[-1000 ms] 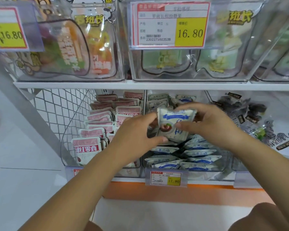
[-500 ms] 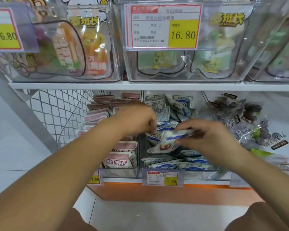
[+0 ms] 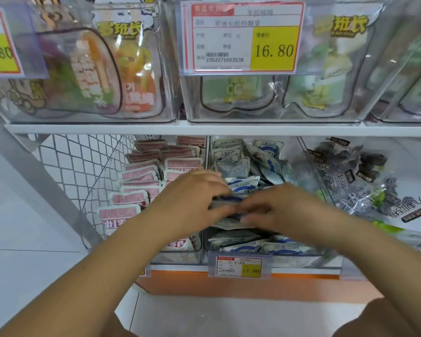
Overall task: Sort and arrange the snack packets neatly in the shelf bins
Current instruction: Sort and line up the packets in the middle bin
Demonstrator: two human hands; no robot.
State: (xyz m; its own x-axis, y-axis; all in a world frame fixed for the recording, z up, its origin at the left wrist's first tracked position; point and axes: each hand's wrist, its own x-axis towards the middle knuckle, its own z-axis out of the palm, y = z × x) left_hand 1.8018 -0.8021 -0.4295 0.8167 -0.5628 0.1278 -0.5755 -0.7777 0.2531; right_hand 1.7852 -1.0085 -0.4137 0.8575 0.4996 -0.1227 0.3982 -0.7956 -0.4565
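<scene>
A clear middle bin (image 3: pixel 301 260) on the lower shelf holds several white-and-blue snack packets (image 3: pixel 238 164). Both hands are low over its front half. My left hand (image 3: pixel 192 203) and my right hand (image 3: pixel 277 207) pinch a white-and-blue packet (image 3: pixel 225 223) between their fingertips, lying nearly flat on the packets below. Motion blur hides the exact finger positions. The bin to the left (image 3: pixel 180 257) holds rows of pink packets (image 3: pixel 141 176).
A bin on the right holds dark plum packets (image 3: pixel 365 188). The upper shelf (image 3: pixel 204 128) carries clear bins of large pouches and a price tag (image 3: pixel 243 37). A wire mesh panel (image 3: pixel 83 166) closes the left side. A small price tag (image 3: pixel 240 266) hangs below the middle bin.
The packet held upright in front of the bins a second ago has been tipped flat and lowered into the middle bin. Both hands came down with it.
</scene>
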